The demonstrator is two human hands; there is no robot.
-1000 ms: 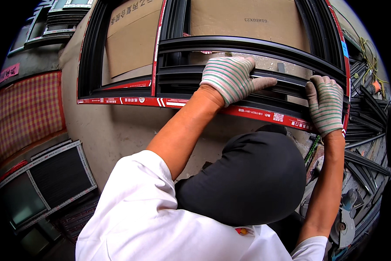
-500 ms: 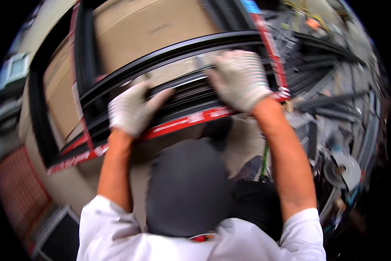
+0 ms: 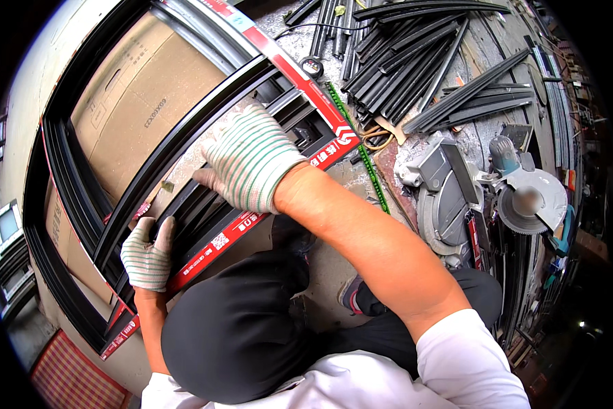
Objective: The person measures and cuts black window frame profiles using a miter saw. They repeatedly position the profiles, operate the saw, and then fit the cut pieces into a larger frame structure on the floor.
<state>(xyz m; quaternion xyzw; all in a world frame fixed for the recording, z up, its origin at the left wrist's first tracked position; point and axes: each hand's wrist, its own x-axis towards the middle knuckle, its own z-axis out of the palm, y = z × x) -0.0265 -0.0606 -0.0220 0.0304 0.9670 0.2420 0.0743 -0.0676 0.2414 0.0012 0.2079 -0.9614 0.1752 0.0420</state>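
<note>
A black window frame [image 3: 173, 140] edged with red and white tape stands tilted in front of me. My left hand [image 3: 147, 258], in a white glove with green stripes, grips the frame's lower rail near the left corner, thumb apart from the fingers. My right hand [image 3: 255, 158], gloved alike, closes over the lower rails farther right, its arm reaching across from the right. Part of its fingers is hidden behind the glove's back. Brown cardboard [image 3: 143, 102] shows through the frame's opening.
Black metal profiles [image 3: 409, 58] lie heaped on the floor at the far right. A cutting saw with a round blade [image 3: 528, 201] stands to the right, near a green cord [image 3: 371, 174]. A tape measure [image 3: 311, 66] lies beyond the frame. A red checked mat [image 3: 75, 375] is lower left.
My view has swung to the right, and the frame appears more slanted and farther left. My hands stay on its lower rails, with the right forearm now stretched leftward. The blur has gone.
</note>
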